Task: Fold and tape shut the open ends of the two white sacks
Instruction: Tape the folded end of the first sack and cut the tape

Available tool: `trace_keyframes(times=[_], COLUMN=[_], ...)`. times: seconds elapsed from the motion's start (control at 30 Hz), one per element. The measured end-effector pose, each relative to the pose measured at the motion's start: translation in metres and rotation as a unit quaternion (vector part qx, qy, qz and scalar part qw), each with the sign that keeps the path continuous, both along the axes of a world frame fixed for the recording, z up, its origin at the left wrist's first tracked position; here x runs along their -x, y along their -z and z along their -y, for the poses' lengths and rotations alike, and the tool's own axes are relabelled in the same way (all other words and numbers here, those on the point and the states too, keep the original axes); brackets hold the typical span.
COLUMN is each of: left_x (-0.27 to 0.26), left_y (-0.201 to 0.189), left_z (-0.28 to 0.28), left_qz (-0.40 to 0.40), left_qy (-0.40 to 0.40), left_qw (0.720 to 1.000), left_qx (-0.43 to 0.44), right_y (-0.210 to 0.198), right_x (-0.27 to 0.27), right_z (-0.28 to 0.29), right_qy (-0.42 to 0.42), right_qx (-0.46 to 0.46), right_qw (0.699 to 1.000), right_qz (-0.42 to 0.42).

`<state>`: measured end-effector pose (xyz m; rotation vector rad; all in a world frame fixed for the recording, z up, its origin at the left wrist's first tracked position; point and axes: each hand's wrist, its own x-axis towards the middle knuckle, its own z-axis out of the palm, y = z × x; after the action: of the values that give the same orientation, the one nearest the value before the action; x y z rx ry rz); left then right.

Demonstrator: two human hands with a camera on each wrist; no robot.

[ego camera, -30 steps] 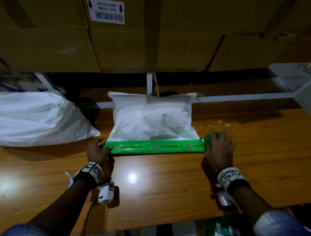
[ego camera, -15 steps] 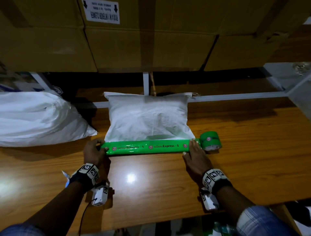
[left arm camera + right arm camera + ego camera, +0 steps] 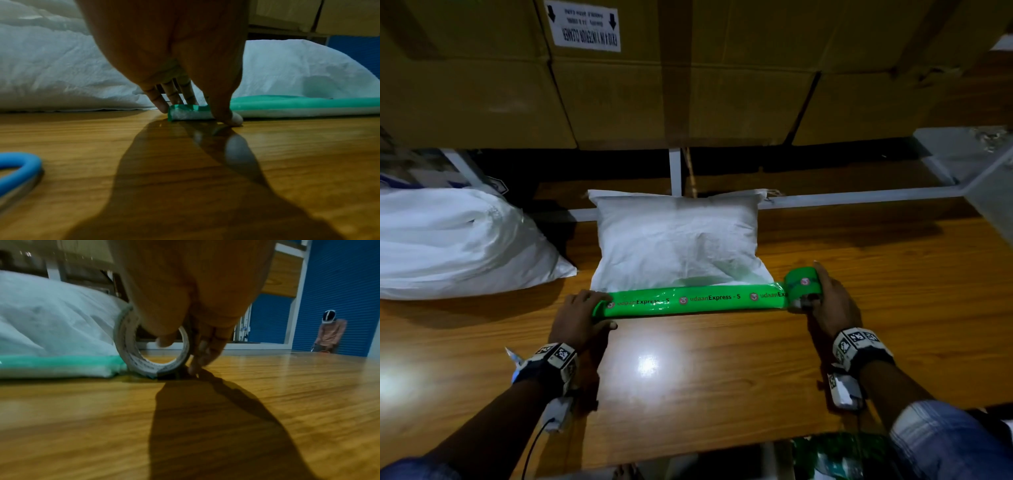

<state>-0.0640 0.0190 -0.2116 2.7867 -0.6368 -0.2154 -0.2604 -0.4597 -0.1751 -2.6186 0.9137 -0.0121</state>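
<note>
The filled white woven plastic sack [image 3: 678, 240] lies on the brown wooden bench [image 3: 722, 377], its folded near end covered by a green printed tape strip [image 3: 688, 299]. The left hand [image 3: 578, 317] pinches the strip's left end; the right hand [image 3: 832, 301] grips the green tape roll [image 3: 801, 282]. The sack looks soft and slippery, so I think holding the stiffer fold is best.

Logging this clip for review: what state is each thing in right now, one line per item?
Middle sack: lying flat, near end folded, green tape strip across it.
Tape roll: on edge at the sack's right corner, strip uncut.
Left hand: pinching the fold's left end.
Right hand: gripping the roll.
Left sack: lying untouched, no tape showing.
</note>
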Motion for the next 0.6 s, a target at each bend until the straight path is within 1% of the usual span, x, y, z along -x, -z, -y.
trace_keyframes(times=[0.07, 0.2, 0.33, 0.4, 0.5, 0.6], left_x=[0.000, 0.000, 0.001, 0.002, 0.002, 0.002], left_y=[0.000, 0.001, 0.001, -0.001, -0.005, -0.008], left_z=[0.000, -0.001, -0.001, -0.003, -0.005, -0.008], left_qz=[-0.005, 0.017, 0.026, 0.034, 0.035, 0.023], left_qy=[-0.004, 0.005, 0.004, 0.013, 0.025, 0.019], left_qw=[1.000, 1.000, 0.999, 0.999, 0.999, 0.999], left_qx=[0.006, 0.012, 0.035, 0.039, 0.004, -0.044], right_y=[0.002, -0.001, -0.002, -0.002, -0.003, -0.004], right_x=[-0.003, -0.003, -0.002, 0.000, 0.003, 0.008], right_z=[0.003, 0.006, 0.007, 0.010, 0.020, 0.028], right_qy=[0.001, 0.005, 0.016, 0.011, -0.010, -0.011], right_qx=[0.006, -0.002, 0.034, 0.036, -0.008, -0.047], right_qw=[1.000, 1.000, 0.999, 0.999, 1.000, 0.999], right_qz=[0.006, 0.001, -0.013, -0.019, -0.005, 0.002])
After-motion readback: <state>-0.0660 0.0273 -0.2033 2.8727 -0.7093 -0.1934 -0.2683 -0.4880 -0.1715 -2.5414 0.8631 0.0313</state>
